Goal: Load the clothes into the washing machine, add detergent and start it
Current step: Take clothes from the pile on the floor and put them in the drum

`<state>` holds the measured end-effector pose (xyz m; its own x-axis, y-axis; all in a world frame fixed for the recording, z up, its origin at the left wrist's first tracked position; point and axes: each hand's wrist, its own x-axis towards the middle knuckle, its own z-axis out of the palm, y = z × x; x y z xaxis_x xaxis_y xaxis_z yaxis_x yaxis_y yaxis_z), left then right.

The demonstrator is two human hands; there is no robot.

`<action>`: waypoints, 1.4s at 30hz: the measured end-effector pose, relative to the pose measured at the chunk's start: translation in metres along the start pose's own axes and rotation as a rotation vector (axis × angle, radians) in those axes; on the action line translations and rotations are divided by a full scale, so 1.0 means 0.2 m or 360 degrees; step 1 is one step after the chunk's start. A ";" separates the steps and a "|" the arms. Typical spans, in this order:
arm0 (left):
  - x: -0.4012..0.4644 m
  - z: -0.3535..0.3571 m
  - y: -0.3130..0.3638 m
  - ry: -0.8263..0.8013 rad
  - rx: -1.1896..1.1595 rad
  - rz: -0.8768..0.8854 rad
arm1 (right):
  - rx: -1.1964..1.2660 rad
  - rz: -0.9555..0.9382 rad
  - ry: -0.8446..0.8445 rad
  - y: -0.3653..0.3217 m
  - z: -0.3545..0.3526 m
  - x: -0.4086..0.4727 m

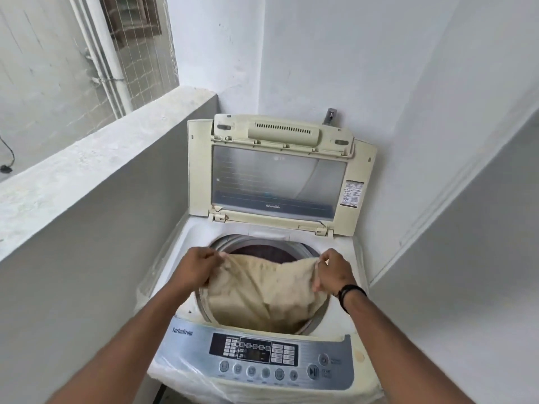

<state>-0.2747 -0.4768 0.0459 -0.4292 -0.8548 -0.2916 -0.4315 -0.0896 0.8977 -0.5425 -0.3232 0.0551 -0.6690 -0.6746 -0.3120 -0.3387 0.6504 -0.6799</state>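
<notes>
A top-loading washing machine (pixel 186 252) stands in a corner with its lid (pixel 277 176) raised upright. A beige towel (pixel 262 293) hangs spread over the round drum opening (pixel 256 240), its lower part sagging into the drum. My left hand (pixel 198 266) grips the towel's upper left corner. My right hand (pixel 332 272), with a black band on the wrist, pinches the upper right corner. Something dark shows inside the drum behind the towel. The grey control panel (pixel 253 357) with buttons and a display runs along the machine's near edge.
A low concrete parapet wall (pixel 96 158) runs along the left, close to the machine. White walls close in behind and on the right. A tap (pixel 330 115) sticks out of the back wall above the lid. Clear plastic wrap covers the machine's front.
</notes>
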 end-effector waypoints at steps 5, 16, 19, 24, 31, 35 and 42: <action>0.13 0.10 -0.05 0.0182 -0.0582 -0.0010 | -0.0345 0.0006 -0.0439 -0.04 0.25 0.10; 0.46 0.39 -0.41 -0.0695 0.0056 -0.0228 | -0.0886 0.0175 -0.1096 0.22 0.72 0.16; 0.46 0.46 -0.47 -0.1189 0.0559 -0.0353 | -0.0805 0.0187 -0.1058 0.21 0.75 0.19; 0.43 0.52 -0.56 -0.0911 0.0573 -0.0312 | -0.0330 0.0149 -0.0519 0.11 0.72 0.22; 0.33 0.52 -0.52 -0.0755 0.0245 -0.0192 | -0.0025 0.0045 -0.0240 0.10 0.63 0.16; 0.29 0.49 -0.51 -0.0797 0.0199 -0.0167 | -0.0042 0.0002 -0.0278 0.14 0.60 0.06; 0.16 0.52 -0.39 -0.0600 0.0007 -0.0108 | 0.0522 0.0229 -0.0005 0.25 0.50 -0.17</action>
<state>-0.3385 -0.4442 -0.0675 -0.6607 -0.5991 -0.4522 -0.4720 -0.1367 0.8709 -0.4699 -0.3021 -0.0358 -0.6923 -0.5857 -0.4216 -0.0106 0.5924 -0.8056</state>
